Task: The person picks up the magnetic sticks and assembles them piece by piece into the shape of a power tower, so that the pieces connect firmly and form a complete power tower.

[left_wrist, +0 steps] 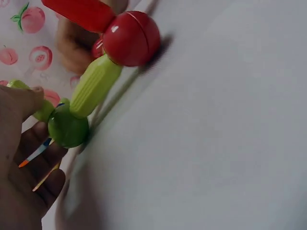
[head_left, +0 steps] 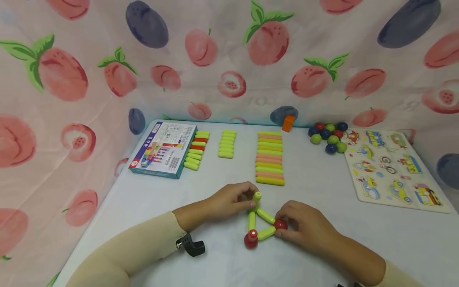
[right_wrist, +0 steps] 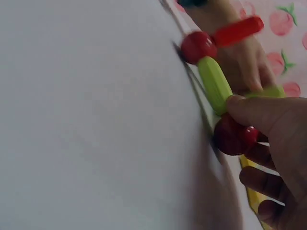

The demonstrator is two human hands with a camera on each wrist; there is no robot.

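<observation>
On the white table lies a triangle of light green rods (head_left: 266, 233) joined by balls. At its far corner my left hand (head_left: 229, 201) holds the upright green rod (head_left: 257, 196), which stands on a green ball (left_wrist: 68, 127); the thumb lies along the rod in the left wrist view. My right hand (head_left: 306, 227) pinches the right corner, thumb and fingers about the red ball (head_left: 280, 225) and the rod end beside it. The near corner's red ball (head_left: 250, 241) carries an upright red rod (left_wrist: 81, 13), which neither hand touches.
Behind lie rows of short green and red rods (head_left: 196, 149), short green rods (head_left: 227, 143) and longer coloured rods (head_left: 269, 158). A boxed set (head_left: 163, 148) is at left. Several loose balls (head_left: 330, 135), an orange block (head_left: 288, 123) and a picture puzzle board (head_left: 394, 167) lie back and right.
</observation>
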